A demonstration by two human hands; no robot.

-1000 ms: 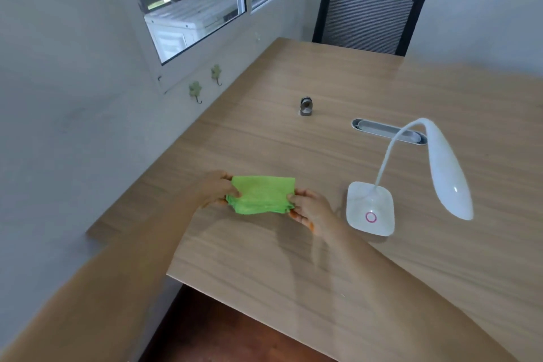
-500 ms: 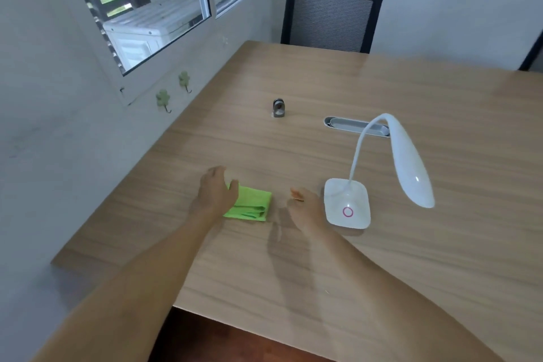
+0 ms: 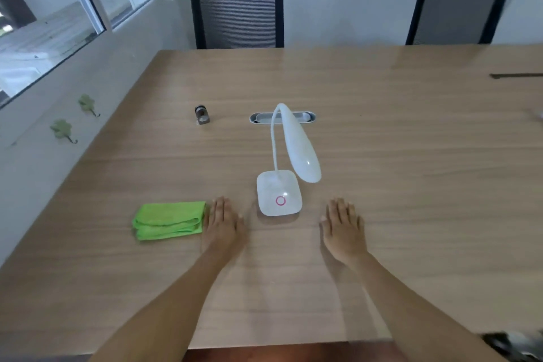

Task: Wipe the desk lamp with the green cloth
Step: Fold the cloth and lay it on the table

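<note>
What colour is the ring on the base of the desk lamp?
Pink, on the white base of the desk lamp; the head view shows it clearly.

Likely office: mesh chairs (image 3: 238, 19), table (image 3: 382, 132).

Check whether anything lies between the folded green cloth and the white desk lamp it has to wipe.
Only the left hand does: it rests flat on the wooden table, right beside the folded green cloth, between it and the white desk lamp. No object blocks the way. The right hand lies flat beyond the lamp.
</note>
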